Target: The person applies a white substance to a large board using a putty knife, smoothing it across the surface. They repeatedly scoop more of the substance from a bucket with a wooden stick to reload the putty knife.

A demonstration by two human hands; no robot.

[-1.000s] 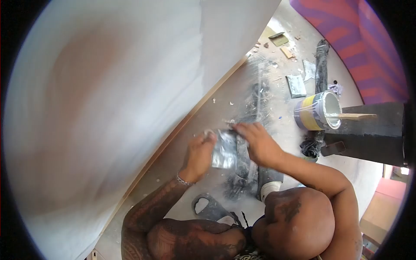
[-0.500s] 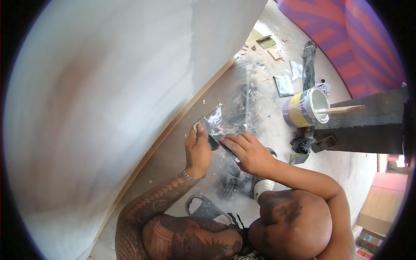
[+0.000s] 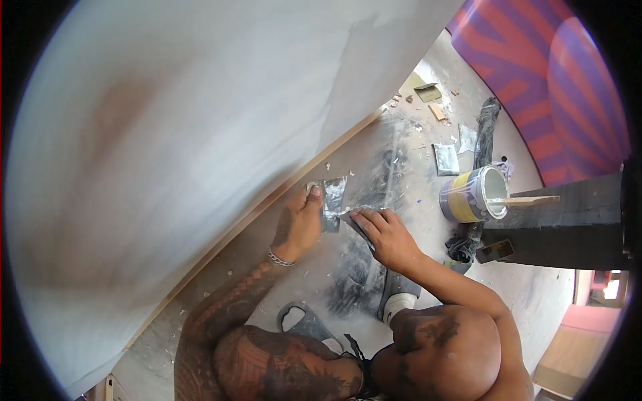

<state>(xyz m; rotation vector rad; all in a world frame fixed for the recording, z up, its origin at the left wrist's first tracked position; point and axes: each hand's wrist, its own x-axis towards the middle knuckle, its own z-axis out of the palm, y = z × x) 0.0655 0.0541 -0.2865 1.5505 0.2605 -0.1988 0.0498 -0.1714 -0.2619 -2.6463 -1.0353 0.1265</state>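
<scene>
My left hand (image 3: 301, 220), a chain bracelet at its wrist, is closed on a thin flat metal plate (image 3: 334, 195) with white putty smeared over its face. The thumb presses on the plate's near side. In my right hand (image 3: 390, 242) is a dark flat scraper (image 3: 359, 229), gripped between thumb and fingers. White paste lines its upper edge, and its tip is right at the plate's right edge. Both hands are over the dusty floor, in front of my bent knees.
A white wall (image 3: 221, 120) with a wooden strip (image 3: 267, 200) at its foot fills the left. To the right stands a putty bucket (image 3: 468, 196) with a wooden stick (image 3: 531, 200) across its mouth, beside a dark box-like block (image 3: 562, 230). Scraps (image 3: 446, 160) litter the floor (image 3: 414, 194).
The scraper has drawn away from the plate's middle to its right edge, and the plate's face is turned more toward me. The whole view has shifted, with floor things now lower.
</scene>
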